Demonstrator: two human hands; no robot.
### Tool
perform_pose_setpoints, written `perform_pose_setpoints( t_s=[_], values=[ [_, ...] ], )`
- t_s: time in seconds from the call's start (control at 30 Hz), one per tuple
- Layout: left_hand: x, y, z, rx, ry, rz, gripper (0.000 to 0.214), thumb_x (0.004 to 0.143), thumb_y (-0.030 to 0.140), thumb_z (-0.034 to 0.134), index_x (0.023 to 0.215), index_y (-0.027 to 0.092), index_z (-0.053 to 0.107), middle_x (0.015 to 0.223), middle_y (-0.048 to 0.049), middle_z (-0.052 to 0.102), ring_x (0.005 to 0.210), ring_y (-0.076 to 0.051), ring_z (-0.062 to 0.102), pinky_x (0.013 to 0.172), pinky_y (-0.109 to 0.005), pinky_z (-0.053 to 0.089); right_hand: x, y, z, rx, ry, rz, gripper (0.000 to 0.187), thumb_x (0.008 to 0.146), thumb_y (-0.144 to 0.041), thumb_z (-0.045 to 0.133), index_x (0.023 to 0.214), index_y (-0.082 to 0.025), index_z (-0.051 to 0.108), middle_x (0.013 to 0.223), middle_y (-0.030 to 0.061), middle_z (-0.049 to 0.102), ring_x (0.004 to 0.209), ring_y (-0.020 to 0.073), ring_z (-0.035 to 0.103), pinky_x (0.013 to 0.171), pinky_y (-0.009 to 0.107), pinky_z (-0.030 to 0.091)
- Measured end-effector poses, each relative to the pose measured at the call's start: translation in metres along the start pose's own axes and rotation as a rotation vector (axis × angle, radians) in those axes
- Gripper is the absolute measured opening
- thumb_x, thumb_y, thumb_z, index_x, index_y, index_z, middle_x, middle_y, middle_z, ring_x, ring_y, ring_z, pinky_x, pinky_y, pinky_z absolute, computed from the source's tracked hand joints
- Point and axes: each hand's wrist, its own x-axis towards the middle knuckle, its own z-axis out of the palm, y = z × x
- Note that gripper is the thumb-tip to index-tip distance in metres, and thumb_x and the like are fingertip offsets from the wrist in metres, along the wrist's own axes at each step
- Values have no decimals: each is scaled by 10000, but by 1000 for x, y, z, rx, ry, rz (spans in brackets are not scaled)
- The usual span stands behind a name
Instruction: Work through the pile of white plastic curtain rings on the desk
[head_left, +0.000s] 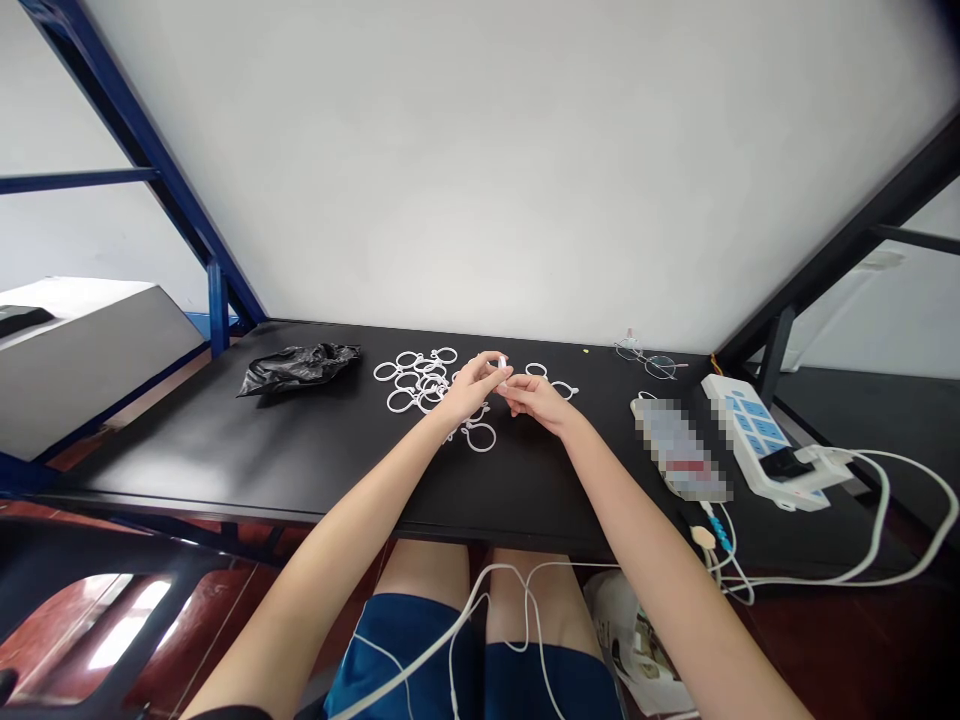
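We are at a desk [300, 440] in an office or a home workroom; we can't tell which. We see a white wall [487, 180], blue bars [154, 145], a chair [90, 560], a plug strip [739, 420] and red floor tiles [225, 620].

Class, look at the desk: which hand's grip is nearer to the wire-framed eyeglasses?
Right. The right-hand grip is left of the wire-framed eyeglasses and slightly closer to the wearer; the left-hand grip lies farther left, beyond the right one.
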Motion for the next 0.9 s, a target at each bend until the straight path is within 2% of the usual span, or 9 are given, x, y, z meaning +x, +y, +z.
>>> perform_pose_setpoints(
  t_s=[0.9],
  values=[
    [1, -3, 0, 21, -13, 23, 351, 806, 385, 618, 1074, 165, 563, 732, 5, 602, 686, -116, 567, 717, -273, 443, 0, 0, 0, -31, -18, -15, 311, 618, -423, 823, 692, -169, 659, 566, -48, 537, 483, 60, 442, 529, 240, 423]
  ],
)
